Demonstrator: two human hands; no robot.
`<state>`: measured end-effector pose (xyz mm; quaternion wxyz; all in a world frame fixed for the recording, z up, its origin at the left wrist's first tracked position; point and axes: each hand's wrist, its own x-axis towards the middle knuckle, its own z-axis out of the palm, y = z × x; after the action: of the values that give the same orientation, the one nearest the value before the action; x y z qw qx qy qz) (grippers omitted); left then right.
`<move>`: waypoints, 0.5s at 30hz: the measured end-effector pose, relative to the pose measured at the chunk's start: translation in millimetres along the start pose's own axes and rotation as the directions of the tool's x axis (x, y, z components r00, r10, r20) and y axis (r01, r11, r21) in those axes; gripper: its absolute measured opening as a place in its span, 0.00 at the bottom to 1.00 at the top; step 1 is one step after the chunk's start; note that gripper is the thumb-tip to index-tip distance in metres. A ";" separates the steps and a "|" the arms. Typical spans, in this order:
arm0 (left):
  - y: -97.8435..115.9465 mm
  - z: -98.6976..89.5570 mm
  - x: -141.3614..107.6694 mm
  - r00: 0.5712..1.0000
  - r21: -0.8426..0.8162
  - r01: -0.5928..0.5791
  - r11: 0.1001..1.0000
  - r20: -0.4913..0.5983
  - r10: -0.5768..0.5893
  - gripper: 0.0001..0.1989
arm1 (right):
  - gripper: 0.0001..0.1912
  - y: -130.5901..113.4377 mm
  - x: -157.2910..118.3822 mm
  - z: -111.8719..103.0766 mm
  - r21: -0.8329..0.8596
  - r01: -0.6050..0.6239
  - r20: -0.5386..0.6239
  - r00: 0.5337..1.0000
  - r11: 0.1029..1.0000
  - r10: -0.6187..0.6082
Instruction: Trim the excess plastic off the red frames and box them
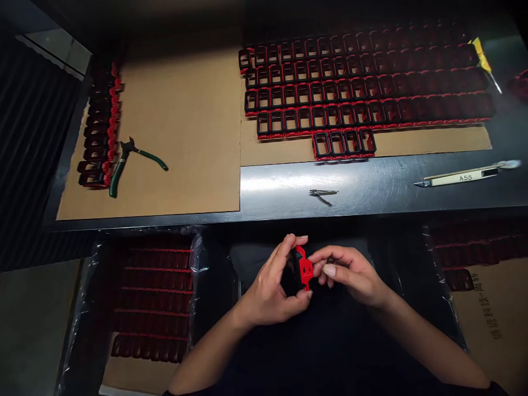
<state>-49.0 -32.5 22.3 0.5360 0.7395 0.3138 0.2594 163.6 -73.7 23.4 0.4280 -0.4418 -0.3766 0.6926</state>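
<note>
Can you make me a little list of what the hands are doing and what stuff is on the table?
left hand: holds the red and black part
right hand: fingers pinch the same part's red side
table: shiny metal, partly covered by cardboard
rows of parts: red and black frames lined up on the far cardboard
pliers: green handles, on the left cardboard
knife: pale handle marked A55
box of parts: plastic-lined, lower left
</note>
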 end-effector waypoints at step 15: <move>7.1 -10.7 -0.4 0.928 -0.105 0.371 0.923 0.079 -0.364 0.38 | 0.04 -0.6 5.9 12.1 -0.309 0.223 -0.014 0.971 0.924 -0.239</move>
<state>-55.6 -27.6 32.2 0.6267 0.6418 0.4153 0.1512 151.0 -69.8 26.3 0.4426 -0.4730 -0.5174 0.5592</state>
